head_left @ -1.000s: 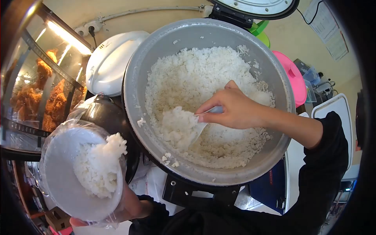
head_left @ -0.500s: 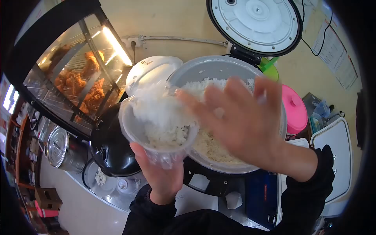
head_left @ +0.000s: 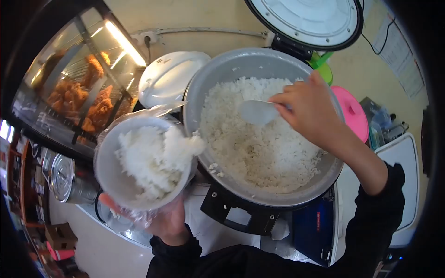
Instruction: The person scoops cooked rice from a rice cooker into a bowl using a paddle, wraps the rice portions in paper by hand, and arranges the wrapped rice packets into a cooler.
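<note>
A white bowl [head_left: 107, 178] lined with clear plastic holds a mound of rice [head_left: 155, 160]. My left hand [head_left: 164, 217] is wrapped round its underside, left of the cooker. My right hand [head_left: 308, 109] grips a pale rice paddle [head_left: 258, 112], its blade over the rice [head_left: 273, 153] inside the large grey pot [head_left: 197, 92] of the cooker. Some rice in the bowl leans over its right edge, close to the pot's rim. A few clumps of rice stick to the pot's left inner wall.
A lit glass cabinet [head_left: 83, 83] with fried pieces stands at the left. Behind the bowl lies a white lid [head_left: 171, 78]. The cooker's open lid [head_left: 310, 21] is at the top, a pink container [head_left: 352, 113] at the right, and a metal pot [head_left: 69, 178] at the lower left.
Since half a second ago, my right hand has moved from the bowl back over the pot with the paddle. The bowl has shifted left with my left hand, and it holds more rice than a second ago.
</note>
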The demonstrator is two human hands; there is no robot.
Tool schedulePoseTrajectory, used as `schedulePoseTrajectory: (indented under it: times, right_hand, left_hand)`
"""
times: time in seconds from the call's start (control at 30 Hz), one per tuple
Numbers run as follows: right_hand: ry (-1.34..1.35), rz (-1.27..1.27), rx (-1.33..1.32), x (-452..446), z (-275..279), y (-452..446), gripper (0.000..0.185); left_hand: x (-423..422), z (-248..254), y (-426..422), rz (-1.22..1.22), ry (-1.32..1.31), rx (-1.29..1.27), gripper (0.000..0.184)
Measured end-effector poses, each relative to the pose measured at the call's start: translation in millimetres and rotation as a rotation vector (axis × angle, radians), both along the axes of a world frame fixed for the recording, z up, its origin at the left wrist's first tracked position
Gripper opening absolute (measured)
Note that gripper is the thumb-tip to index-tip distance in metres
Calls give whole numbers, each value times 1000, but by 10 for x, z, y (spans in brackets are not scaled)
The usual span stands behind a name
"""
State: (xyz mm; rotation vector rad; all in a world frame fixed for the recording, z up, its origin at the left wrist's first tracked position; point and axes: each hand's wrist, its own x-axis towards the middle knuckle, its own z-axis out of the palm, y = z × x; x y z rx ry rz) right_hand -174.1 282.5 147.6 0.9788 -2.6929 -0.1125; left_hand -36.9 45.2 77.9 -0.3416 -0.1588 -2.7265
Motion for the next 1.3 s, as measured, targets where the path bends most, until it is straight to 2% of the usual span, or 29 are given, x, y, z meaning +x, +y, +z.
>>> schedulePoseTrajectory:
  times: [0.03,0.13,0.17,0.3,0.47,0.63,0.8,0.9,1.0,1.13,1.3]
  right_hand:
    - [-8,0,53,-98,-117,-53,14]
    - [-91,13,135,-300,-479,-287,13]
    - [-151,27,114,-334,-622,-354,13]
    - [-351,63,55,-276,-850,-568,13]
    - [-583,13,-55,-282,-886,-619,16]
    - [-625,8,-140,-202,-900,-546,16]
    - [-666,51,-145,-226,-788,-483,16]
    - [-689,7,-78,-241,-879,-576,16]
    - [-716,24,-156,-191,-904,-531,17]
    - [-820,-3,-184,-150,-817,-430,20]
    - [-914,-9,-269,-68,-592,-157,27]
  left_hand:
    - [-14,109,68,263,-286,-306,81]
    - [47,-59,-93,225,-204,54,82]
    - [74,-141,-154,129,-61,72,85]
    - [-126,-68,-168,-13,-9,203,99]
    - [-168,-201,-259,-191,106,281,104]
    - [-183,-201,-257,-67,21,292,109]
    - [-166,-226,-296,-164,95,249,109]
    - [-154,-214,-300,-93,39,251,107]
    - [-163,-144,-213,24,-45,270,107]
    - [-167,-124,-216,-54,-16,167,106]
    - [-188,-134,-179,-61,15,213,99]
